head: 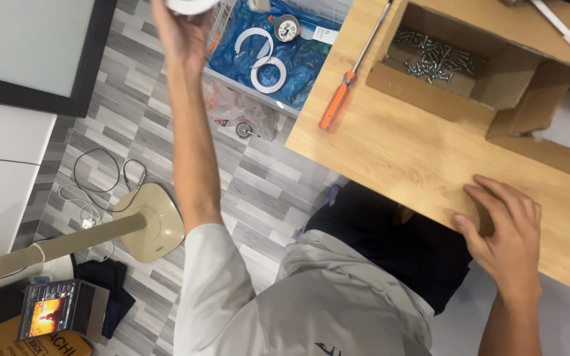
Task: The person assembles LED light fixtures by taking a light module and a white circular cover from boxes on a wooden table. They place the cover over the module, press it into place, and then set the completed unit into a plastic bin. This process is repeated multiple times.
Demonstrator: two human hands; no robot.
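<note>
**Up at the top edge: one white ring lifted, two left in the bin**

Left hand (183, 26) is closed round a white ring (191, 5), mostly cut off. Just beyond that grip, the blue-lined bin (298, 79) holds two more white rings (258, 56) and one gauge (287, 28). Right hand (506, 227) lies flat, holding nothing, on the wooden surface (397, 151). One orange screwdriver (338, 102), one box of screws (433, 59).
</note>
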